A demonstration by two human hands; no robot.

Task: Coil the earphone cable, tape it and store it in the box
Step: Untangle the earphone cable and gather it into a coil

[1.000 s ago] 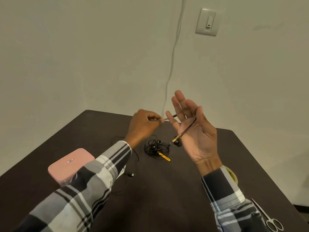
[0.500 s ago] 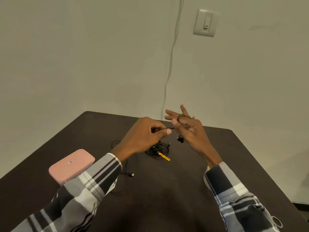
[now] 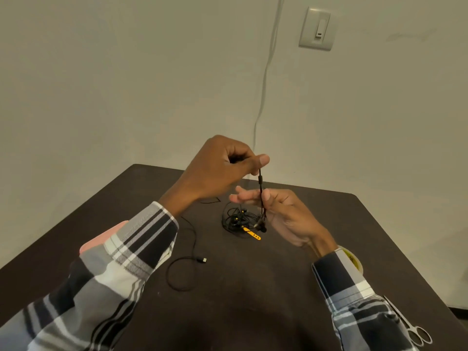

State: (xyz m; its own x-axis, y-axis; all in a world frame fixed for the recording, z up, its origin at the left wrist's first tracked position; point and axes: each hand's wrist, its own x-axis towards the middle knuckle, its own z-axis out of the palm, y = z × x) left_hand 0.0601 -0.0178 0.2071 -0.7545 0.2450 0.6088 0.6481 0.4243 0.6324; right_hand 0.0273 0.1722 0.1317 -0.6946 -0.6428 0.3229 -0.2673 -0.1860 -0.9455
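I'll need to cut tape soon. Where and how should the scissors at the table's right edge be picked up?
Take the scissors by the finger loops, the near end. The blades point away toward the tape roll, so the right hand should come from above on the near side. The sleeve partly hides them.

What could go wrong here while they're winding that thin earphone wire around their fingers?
The earphone cable is only pinched by the left hand and draped over the right hand, so loops may slip off. Its earbud hangs just beside the tangled cable pile and might snag. The loose cable on the table trails near the left sleeve and could be dragged.
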